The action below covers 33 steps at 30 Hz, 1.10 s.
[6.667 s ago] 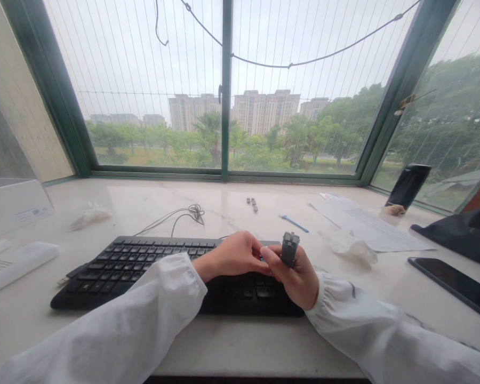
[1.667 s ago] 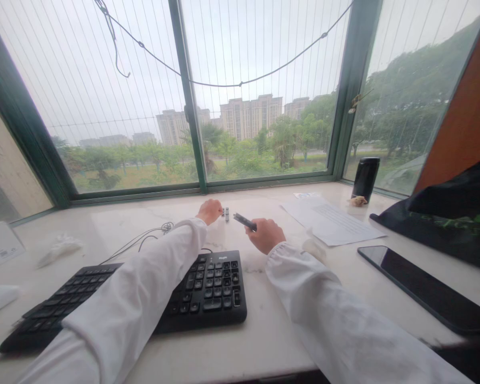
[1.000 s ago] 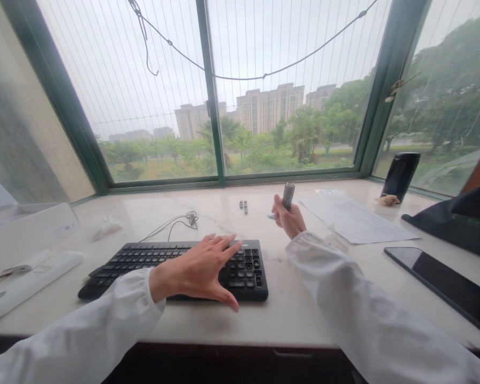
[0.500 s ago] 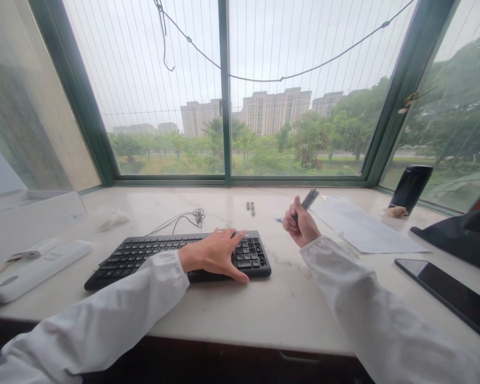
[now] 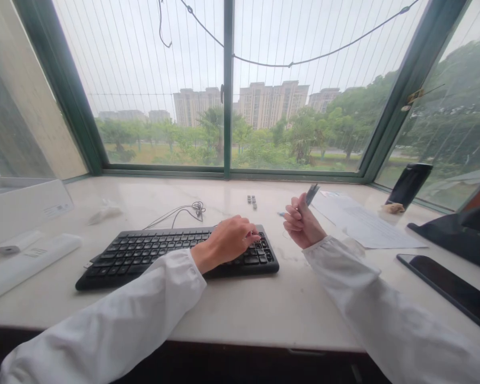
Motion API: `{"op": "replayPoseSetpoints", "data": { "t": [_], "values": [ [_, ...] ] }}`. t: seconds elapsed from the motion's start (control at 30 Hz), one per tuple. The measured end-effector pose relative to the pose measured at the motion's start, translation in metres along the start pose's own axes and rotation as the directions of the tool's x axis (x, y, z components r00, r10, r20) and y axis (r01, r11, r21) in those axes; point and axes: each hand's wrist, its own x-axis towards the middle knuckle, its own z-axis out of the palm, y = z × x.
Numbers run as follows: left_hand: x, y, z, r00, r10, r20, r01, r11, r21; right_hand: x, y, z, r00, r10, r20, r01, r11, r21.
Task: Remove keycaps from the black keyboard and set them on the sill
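A black keyboard [image 5: 136,250] lies on the pale marble-like sill. My left hand [image 5: 230,240] is over its right part, with thumb and fingertips pinched together at the number pad; anything between them is too small to make out. To the right of the keyboard, my right hand [image 5: 302,221] is raised with its fingers wrapped round a dark, flat-ended tool [image 5: 312,195], whose tip sticks up past the thumb. Several small grey keycaps [image 5: 252,201] sit in a cluster behind the keyboard. Some sockets on the number pad look bare.
Behind the keyboard lies a coiled cable [image 5: 198,210]. Printed paper [image 5: 372,226], a phone [image 5: 444,285] and a dark upright object [image 5: 410,186] are at the right. A white box [image 5: 28,202] and a long white case [image 5: 36,264] occupy the left.
My left hand has gone from spread fingers to a pinch and moved slightly right over the number pad. My right hand still holds the tool. The camera view has shifted a little.
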Motion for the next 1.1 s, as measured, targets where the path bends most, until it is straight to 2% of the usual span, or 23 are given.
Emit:
{"op": "replayPoseSetpoints", "data": {
  "t": [0.1, 0.17, 0.43, 0.67, 0.9, 1.1],
  "values": [
    [-0.004, -0.007, -0.002, 0.998, -0.021, 0.051, 0.022, 1.0, -0.021, -0.005, 0.007, 0.003, 0.998, 0.067, -0.023, -0.069, 0.988, -0.14],
    [-0.007, -0.008, -0.001, 0.998, -0.011, 0.063, 0.015, 0.998, -0.064, -0.006, 0.01, 0.007, 0.994, 0.102, -0.036, -0.106, 0.979, -0.171],
    [-0.013, -0.001, 0.009, 1.0, 0.005, 0.026, -0.001, 0.984, -0.176, 0.004, 0.033, 0.026, 0.991, 0.072, -0.116, -0.079, 0.995, -0.06],
    [-0.011, 0.0, 0.011, 0.997, -0.077, -0.026, 0.067, 0.958, -0.278, -0.005, 0.032, 0.03, 0.998, 0.064, -0.008, -0.064, 0.998, 0.008],
    [-0.007, 0.005, 0.015, 0.993, -0.083, 0.086, 0.116, 0.838, -0.533, -0.011, 0.033, 0.033, 0.992, 0.105, 0.062, -0.104, 0.994, -0.029],
    [-0.006, 0.003, 0.009, 0.992, -0.103, 0.076, 0.128, 0.841, -0.526, -0.005, 0.037, 0.029, 0.994, 0.068, 0.085, -0.071, 0.997, 0.029]
  ]
}}
